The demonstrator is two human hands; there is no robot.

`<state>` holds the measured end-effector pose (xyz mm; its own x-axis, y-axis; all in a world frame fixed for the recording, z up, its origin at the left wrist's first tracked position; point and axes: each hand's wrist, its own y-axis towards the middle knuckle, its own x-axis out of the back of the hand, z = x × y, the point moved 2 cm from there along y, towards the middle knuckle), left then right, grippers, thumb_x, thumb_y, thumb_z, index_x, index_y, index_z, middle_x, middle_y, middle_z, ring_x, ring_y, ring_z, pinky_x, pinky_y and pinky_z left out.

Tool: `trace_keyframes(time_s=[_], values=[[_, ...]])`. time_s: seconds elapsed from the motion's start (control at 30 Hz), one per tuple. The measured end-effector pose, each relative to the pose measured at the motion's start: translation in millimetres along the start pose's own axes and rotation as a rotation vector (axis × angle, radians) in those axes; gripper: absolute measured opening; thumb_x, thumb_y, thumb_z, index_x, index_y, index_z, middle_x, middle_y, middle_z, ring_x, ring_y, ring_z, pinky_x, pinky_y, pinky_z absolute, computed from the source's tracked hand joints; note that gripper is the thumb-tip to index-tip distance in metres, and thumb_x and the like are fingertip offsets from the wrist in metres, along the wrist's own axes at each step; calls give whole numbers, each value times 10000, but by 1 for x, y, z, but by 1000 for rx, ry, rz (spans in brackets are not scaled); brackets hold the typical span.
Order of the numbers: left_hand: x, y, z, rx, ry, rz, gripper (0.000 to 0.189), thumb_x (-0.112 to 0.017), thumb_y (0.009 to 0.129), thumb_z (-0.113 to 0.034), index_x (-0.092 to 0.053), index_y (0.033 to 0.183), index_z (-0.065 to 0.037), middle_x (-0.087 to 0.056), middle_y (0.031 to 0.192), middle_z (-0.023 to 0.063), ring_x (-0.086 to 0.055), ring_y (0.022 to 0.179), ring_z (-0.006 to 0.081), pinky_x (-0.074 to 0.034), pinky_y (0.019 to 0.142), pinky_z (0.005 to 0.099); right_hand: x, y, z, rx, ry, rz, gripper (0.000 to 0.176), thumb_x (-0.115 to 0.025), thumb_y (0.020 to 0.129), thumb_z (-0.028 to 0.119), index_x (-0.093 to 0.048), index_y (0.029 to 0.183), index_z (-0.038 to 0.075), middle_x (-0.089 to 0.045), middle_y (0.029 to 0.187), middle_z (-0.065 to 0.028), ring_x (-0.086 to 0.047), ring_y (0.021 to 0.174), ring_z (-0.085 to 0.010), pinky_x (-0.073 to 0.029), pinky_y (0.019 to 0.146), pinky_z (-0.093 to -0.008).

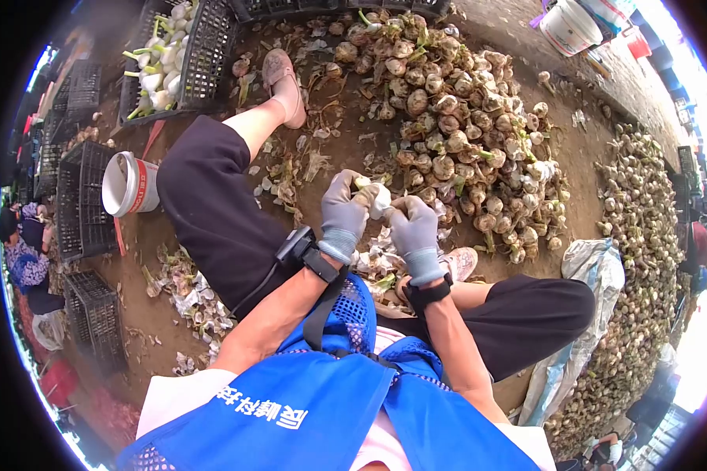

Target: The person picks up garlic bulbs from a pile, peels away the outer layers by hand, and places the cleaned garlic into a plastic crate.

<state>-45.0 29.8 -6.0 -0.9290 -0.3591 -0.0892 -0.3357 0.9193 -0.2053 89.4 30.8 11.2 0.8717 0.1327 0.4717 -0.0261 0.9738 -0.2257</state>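
Head view, seated worker. A garlic bulb [379,200] is held between both gloved hands above the ground in front of the knees. The left hand [342,216] is closed around the bulb's left side, with its fingertips on top. The right hand [415,230] is pinched against the bulb's right side. A black wrist device [305,250] is strapped on the left forearm, and a black band [427,292] is worn on the right wrist. Loose skins [192,298] are scattered on the soil below and to the left of the hands. A large garlic pile [456,125] is heaped just beyond the hands, between the outstretched left shoe [283,78] and a second pile [644,251] along the right edge. A white sack [593,271] is spread beside the right knee. A white bucket [130,184] is set on its side near the left leg, next to stacked black crates [86,196]. Cleaned white bulbs are contained in a further crate [200,55] at upper left. Another person [25,255] is seen at the far left edge.
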Motion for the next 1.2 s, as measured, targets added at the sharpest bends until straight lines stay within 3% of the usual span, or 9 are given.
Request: trace_keyframes(time_s=[0.07,0.13,0.2,0.6,0.8,0.9,1.0,1.13,1.2], values=[[3,5,12,-46,-33,-8,73,-564,803,45,-563,828,-23,-588,771,0,-518,666,59,-456,628,200,-11,15,-31,-159,381,-24,50,-627,726,22,-637,761,-12,-624,672,-28,-529,581,-84,-431,545,-214],[5,7,6,115,-287,-98,91,-553,797,64,-547,789,-26,-556,756,-6,-501,678,58,-429,629,203,-6,26,-71,-276,83,23,99,-615,713,-5,-635,809,-17,-632,706,-51,-549,590,-97,-455,525,-237],[5,9,-3,83,-286,-118,122,-513,792,94,-540,798,-26,-554,757,-7,-497,672,61,-424,640,197,7,16,-50,-511,678,180,262,-585,797,80,-557,1034,-27,-618,902,-95,-598,667,-167,-520,547,-296],[-5,9,21,297,-576,-100,113,-499,815,81,-508,848,-27,-581,822,50,-533,724,109,-459,679,228,5,7,-20,-366,819,264,318,-516,853,69,-497,1147,-50,-615,929,-115,-635,861,-208,-546,725,-300],[-11,-1,0,92,-222,-30,91,-542,825,24,-522,892,-35,-572,843,57,-538,731,138,-458,685,243,4,-2,0,-255,621,98,381,-567,743,-21,-528,1120,-49,-606,1000,-110,-595,878,-151,-506,715,-258],[-14,-10,-16,-500,270,67,106,-567,810,-7,-524,906,-18,-552,980,83,-530,888,165,-444,783,275,-10,6,-12,-195,531,4,338,-573,732,-33,-547,1067,-74,-618,962,-118,-585,823,-131,-486,708,-237],[-15,-16,-17,-542,332,11,120,-563,800,8,-524,911,-16,-550,956,97,-532,881,184,-446,776,284,-19,7,-10,-285,567,2,284,-580,722,-35,-572,1005,-63,-630,918,-102,-580,759,-118,-478,685,-232],[-14,-15,-7,-440,186,-9,97,-554,822,0,-527,911,-26,-555,925,78,-531,842,153,-457,740,268,-18,6,-6,-296,552,-6,263,-530,717,-47,-587,974,-59,-632,819,-81,-579,684,-113,-483,611,-228],[-13,-3,3,81,-283,-40,43,-500,883,-45,-521,920,-48,-584,894,115,-584,798,182,-512,691,309,-20,8,-20,-320,679,-10,270,-498,704,-63,-604,951,-52,-634,830,-87,-576,646,-116,-481,565,-231]])
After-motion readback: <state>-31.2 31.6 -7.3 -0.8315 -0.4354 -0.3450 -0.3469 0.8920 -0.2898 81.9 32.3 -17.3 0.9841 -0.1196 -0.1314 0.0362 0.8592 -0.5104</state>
